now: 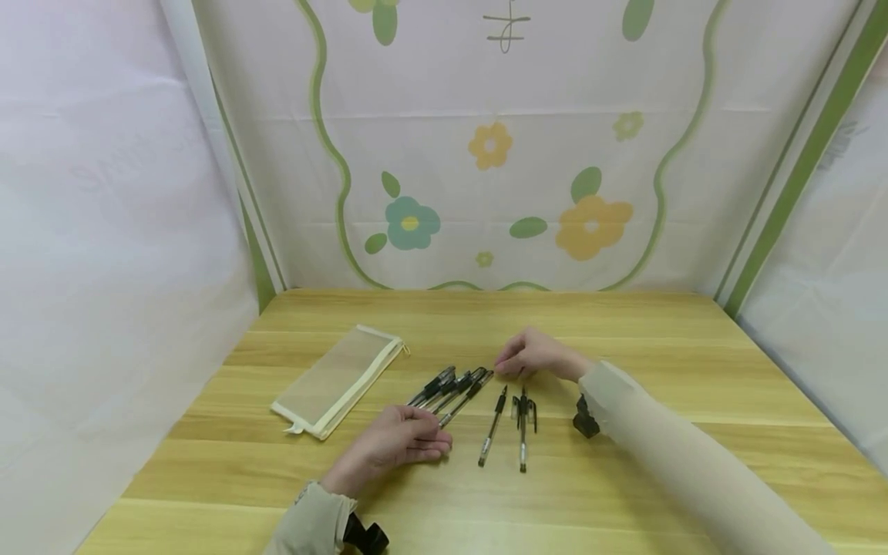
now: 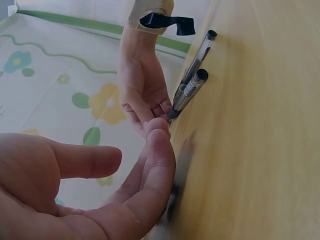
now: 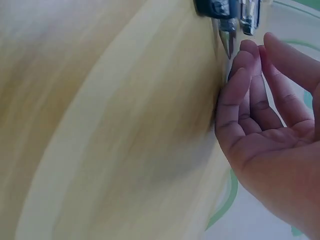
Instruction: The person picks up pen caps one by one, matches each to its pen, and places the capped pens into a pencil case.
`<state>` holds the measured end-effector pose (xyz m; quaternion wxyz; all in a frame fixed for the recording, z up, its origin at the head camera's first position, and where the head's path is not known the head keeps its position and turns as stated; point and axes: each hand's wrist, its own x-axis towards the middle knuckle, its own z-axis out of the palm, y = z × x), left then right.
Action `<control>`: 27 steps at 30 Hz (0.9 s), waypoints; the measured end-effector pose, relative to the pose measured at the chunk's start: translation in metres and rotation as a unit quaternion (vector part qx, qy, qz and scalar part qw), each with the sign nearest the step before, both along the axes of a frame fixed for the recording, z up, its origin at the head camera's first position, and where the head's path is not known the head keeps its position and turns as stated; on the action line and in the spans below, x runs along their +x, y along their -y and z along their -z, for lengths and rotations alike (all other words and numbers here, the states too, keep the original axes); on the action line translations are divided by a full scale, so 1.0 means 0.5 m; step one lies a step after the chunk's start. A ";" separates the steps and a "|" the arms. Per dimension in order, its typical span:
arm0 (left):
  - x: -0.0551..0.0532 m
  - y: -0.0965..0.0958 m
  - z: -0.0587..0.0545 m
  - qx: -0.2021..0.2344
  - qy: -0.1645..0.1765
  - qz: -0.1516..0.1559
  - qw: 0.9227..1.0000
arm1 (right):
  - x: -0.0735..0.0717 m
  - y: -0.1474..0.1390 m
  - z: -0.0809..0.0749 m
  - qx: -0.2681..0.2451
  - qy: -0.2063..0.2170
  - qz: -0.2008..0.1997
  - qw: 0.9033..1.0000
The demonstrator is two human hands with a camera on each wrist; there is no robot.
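Note:
Several black-and-clear gel pens (image 1: 475, 385) lie fanned side by side on the table, dark ends away from me. Beside their near ends is my left hand (image 1: 398, 443), palm turned inward and fingers loosely bent; the left wrist view shows its thumb apart from the fingers with nothing between. My right hand (image 1: 537, 356) is at the far end of the fan, fingertips close to the pen tips. In the right wrist view its fingers (image 3: 232, 97) curve gently beside a metal pen tip (image 3: 227, 42) without gripping it. A separate pen (image 1: 494, 424) lies between the hands.
Right of that pen lies another pen (image 1: 523, 439), with small dark caps (image 1: 533, 415) beside its upper part. A cream mesh zip pouch (image 1: 340, 378) lies flat at the left. The wooden table (image 1: 659, 478) ends at a flower-print cloth (image 1: 451, 177) behind, with white cloth at both sides.

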<state>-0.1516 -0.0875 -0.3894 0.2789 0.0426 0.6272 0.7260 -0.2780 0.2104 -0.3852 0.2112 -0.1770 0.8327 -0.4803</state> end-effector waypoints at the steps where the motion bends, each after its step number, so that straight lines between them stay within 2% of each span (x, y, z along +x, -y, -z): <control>1: 0.000 0.000 0.000 0.000 -0.001 0.000 1.000 | 0.002 -0.005 0.000 -0.006 0.001 0.001 1.000; 6: 0.001 -0.002 -0.002 -0.011 -0.022 -0.011 1.000 | 0.013 -0.034 0.000 -0.041 -0.003 0.022 0.999; 13: -0.001 -0.008 -0.010 -0.064 -0.090 -0.030 0.993 | 0.054 -0.076 -0.025 -0.069 -0.020 0.059 0.996; 17: -0.003 -0.016 -0.019 -0.081 -0.123 -0.014 0.989 | 0.081 -0.097 -0.039 -0.086 -0.031 0.063 0.994; 21: -0.003 -0.025 -0.028 -0.099 -0.146 0.013 0.984 | 0.104 -0.112 -0.041 -0.104 -0.029 0.047 0.993; 27: -0.012 -0.056 -0.034 -0.152 -0.183 0.049 0.970 | 0.132 -0.126 -0.034 -0.098 -0.039 0.027 0.994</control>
